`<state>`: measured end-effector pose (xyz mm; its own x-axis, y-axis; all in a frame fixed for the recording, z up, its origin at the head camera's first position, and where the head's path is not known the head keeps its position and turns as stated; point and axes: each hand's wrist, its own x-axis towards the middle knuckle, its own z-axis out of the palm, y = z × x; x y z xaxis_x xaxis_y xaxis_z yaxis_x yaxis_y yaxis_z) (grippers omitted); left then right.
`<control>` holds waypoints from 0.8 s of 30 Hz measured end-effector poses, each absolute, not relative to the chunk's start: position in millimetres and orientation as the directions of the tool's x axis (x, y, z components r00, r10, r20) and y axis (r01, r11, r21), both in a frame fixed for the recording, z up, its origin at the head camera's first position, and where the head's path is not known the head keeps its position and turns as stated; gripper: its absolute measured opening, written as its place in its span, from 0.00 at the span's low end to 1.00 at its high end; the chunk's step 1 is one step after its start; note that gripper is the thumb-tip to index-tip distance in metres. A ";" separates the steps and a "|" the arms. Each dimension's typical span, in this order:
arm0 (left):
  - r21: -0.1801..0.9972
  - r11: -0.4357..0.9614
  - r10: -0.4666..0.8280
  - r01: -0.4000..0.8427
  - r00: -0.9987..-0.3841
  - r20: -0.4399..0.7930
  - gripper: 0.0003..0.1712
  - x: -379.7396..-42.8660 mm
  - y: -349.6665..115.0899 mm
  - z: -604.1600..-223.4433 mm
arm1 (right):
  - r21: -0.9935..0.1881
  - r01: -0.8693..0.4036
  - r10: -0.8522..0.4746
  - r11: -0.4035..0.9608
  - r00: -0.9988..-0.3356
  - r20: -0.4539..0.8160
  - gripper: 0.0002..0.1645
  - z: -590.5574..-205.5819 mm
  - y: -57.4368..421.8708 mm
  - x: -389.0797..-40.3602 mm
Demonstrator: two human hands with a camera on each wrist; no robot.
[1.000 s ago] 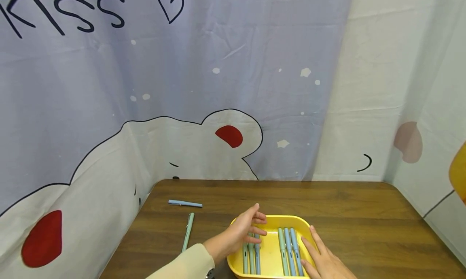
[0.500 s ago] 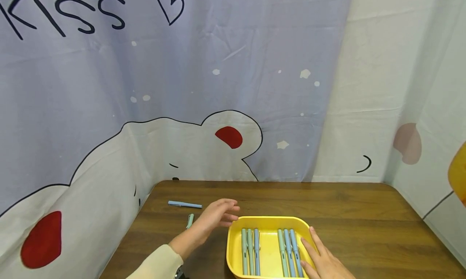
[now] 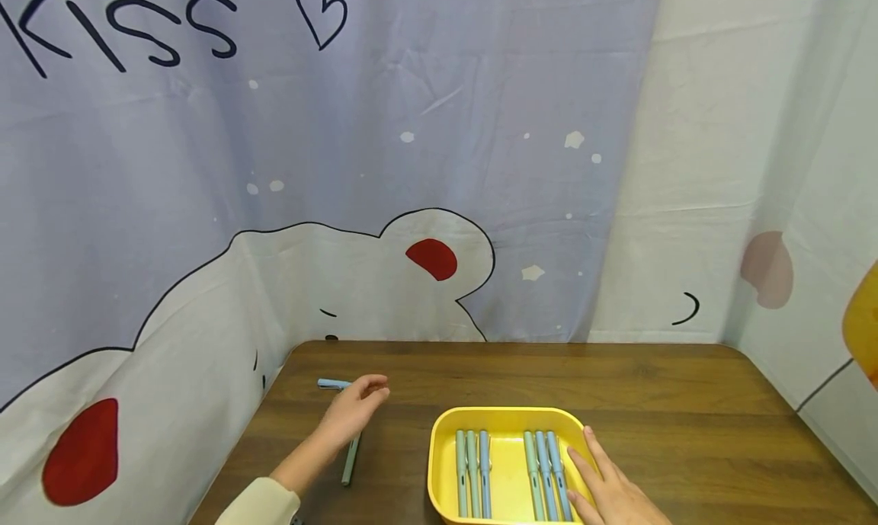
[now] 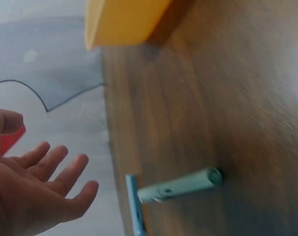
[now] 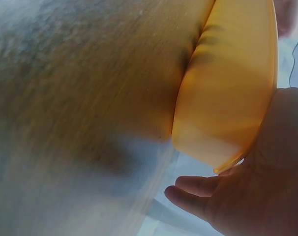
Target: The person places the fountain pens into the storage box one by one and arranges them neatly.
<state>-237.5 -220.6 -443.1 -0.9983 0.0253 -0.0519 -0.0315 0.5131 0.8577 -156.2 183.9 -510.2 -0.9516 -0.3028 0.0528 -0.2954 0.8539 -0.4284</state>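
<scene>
My left hand (image 3: pixel 350 412) hovers over the left part of the table, holding nothing, fingers loosely bent. Below it lie a light blue pen (image 3: pixel 332 384), partly hidden by the hand, and a green pen (image 3: pixel 351 460). The left wrist view shows the green pen (image 4: pixel 181 187) close to the blue pen (image 4: pixel 134 204). My right hand (image 3: pixel 613 487) rests at the right rim of a yellow tray (image 3: pixel 504 411), fingers spread over the edge. Inside, two green pens (image 3: pixel 466 472) and a blue pen (image 3: pixel 485 472) lie left; a green pen (image 3: pixel 533 475) and two blue pens (image 3: pixel 551 475) lie right.
The wooden table (image 3: pixel 700 433) reaches back to a printed curtain (image 3: pixel 535 167). In the left wrist view the tray's outer wall (image 4: pixel 129 24) stands up from the table at the top.
My left hand has moved left from above the tray to over the two loose pens. The right hand has stayed at the tray's rim.
</scene>
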 end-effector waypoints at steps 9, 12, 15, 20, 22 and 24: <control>0.764 0.643 -0.037 -0.040 -0.999 -0.021 0.28 -232.1 -242.3 -461.1 | -0.368 -0.209 -0.227 0.906 -0.974 -0.004 0.44 -506.2 177.7 -155.5; 0.719 0.694 -0.053 -0.037 -0.999 -0.001 0.26 -231.9 -248.6 -467.4 | -0.316 -0.209 -0.212 0.926 -0.977 0.026 0.44 -507.6 176.1 -154.0; 0.685 0.726 -0.071 -0.056 -0.997 -0.006 0.25 -231.2 -254.8 -474.0 | -0.259 -0.223 -0.208 0.940 -0.974 0.085 0.42 -510.4 175.0 -153.2; 0.614 0.785 -0.111 -0.082 -0.994 0.009 0.26 -229.8 -264.6 -485.4 | -0.211 -0.239 -0.212 0.948 -0.967 0.142 0.41 -514.1 175.5 -152.6; 0.575 0.814 -0.122 -0.080 -0.992 0.035 0.26 -229.2 -267.8 -489.5 | -0.205 -0.243 -0.216 0.948 -0.966 0.145 0.41 -514.7 176.1 -153.1; 0.542 0.836 -0.133 -0.085 -0.990 0.050 0.27 -228.5 -270.3 -493.0 | -0.202 -0.246 -0.220 0.948 -0.965 0.144 0.41 -514.8 176.6 -153.9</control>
